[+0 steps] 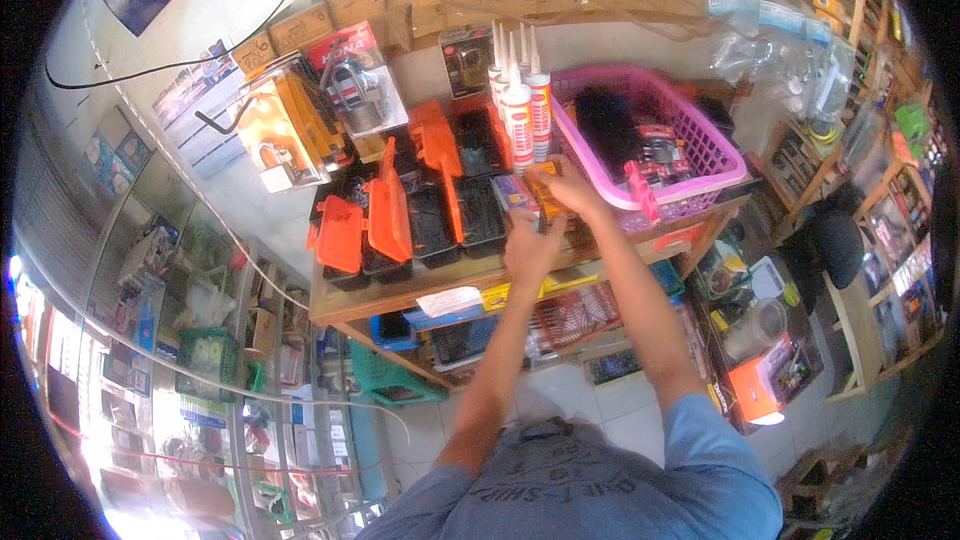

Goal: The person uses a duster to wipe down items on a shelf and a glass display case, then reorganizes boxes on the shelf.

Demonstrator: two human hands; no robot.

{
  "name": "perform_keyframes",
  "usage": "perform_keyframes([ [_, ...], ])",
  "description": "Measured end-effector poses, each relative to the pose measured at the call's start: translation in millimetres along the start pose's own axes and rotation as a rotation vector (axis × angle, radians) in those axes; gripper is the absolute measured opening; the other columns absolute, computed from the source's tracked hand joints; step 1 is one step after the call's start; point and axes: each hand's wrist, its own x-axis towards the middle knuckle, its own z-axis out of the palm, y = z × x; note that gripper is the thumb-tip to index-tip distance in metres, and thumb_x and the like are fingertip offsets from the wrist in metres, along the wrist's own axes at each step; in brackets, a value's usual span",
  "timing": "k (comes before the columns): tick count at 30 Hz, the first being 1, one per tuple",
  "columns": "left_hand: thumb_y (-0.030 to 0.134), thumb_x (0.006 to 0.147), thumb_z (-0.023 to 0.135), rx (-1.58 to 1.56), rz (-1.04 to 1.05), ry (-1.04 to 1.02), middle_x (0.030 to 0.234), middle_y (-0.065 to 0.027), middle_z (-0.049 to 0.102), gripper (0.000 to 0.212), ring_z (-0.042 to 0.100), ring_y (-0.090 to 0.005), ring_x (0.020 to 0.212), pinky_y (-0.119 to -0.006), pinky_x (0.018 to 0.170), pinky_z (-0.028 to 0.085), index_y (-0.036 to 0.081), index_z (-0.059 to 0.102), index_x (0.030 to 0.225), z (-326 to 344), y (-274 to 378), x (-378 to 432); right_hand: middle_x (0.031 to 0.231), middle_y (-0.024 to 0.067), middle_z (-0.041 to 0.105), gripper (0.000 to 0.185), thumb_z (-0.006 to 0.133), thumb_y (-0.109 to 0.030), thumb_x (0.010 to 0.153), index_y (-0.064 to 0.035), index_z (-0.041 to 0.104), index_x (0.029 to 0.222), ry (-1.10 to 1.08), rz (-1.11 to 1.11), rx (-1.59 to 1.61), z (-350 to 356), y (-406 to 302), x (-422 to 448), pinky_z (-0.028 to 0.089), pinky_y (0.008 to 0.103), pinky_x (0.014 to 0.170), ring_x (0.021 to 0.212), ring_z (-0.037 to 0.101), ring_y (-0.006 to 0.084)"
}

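My left hand is at the near side of a small purple and grey box, with its fingers around the box's lower end. Beside it, my right hand grips a small yellow-orange box from the right. The two boxes are close together above the wooden table. Right behind them stand several white sealant cartridges with upright nozzles. To the left are black bins with orange plastic scoops or lids. My fingers partly hide both boxes.
A pink plastic basket holding packaged goods stands on the right of the table. Carded padlocks hang at the back left. Lower shelves under the tabletop hold a red basket. A glass display case is at left.
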Motion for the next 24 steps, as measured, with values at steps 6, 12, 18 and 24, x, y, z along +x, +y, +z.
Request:
perform_keyframes([
  [6, 0.054, 0.075, 0.069, 0.083, 0.032, 0.061, 0.102, -0.0237, 0.065, 0.067, 0.062, -0.0430, 0.098, -0.049, 0.085, 0.048, 0.005, 0.045, 0.113, 6.2, 8.7, -0.5, 0.114, 0.0120, 0.061, 0.057, 0.062, -0.042, 0.091, 0.0010, 0.050, 0.127, -0.046, 0.001, 0.241, -10.3, 51.7, 18.8, 0.046, 0.0308, 0.088, 0.101, 0.060, 0.0193],
  [12, 0.055, 0.072, 0.072, 0.050, -0.049, 0.076, 0.101, -0.0291, 0.063, 0.073, 0.062, -0.0448, 0.098, -0.048, 0.085, 0.047, 0.002, 0.039, 0.111, -0.3, 11.9, 1.6, 0.131, 0.0117, 0.055, 0.067, 0.056, -0.045, 0.092, 0.0007, 0.043, 0.139, -0.003, -0.021, 0.438, -1.7, 46.0, -8.6, 0.035, 0.0321, 0.105, 0.122, 0.050, 0.0205],
  [18, 0.058, 0.073, 0.070, 0.077, -0.006, 0.034, 0.104, -0.0304, 0.063, 0.081, 0.061, -0.0455, 0.100, -0.049, 0.088, 0.047, 0.000, 0.035, 0.118, 1.8, 11.8, 5.5, 0.140, 0.0089, 0.047, 0.069, 0.054, -0.043, 0.093, 0.0010, 0.037, 0.143, -0.035, -0.036, 0.554, -5.9, 42.3, -22.0, 0.028, 0.0320, 0.111, 0.130, 0.044, 0.0197],
  [24, 0.058, 0.073, 0.070, 0.090, 0.012, 0.019, 0.104, -0.0304, 0.063, 0.081, 0.062, -0.0454, 0.101, -0.049, 0.087, 0.048, 0.001, 0.034, 0.117, 1.5, 9.4, 5.3, 0.138, 0.0084, 0.049, 0.069, 0.053, -0.045, 0.093, -0.0027, 0.037, 0.145, -0.045, -0.084, 0.505, -1.7, 46.5, -16.3, 0.027, 0.0330, 0.111, 0.129, 0.043, 0.0205],
])
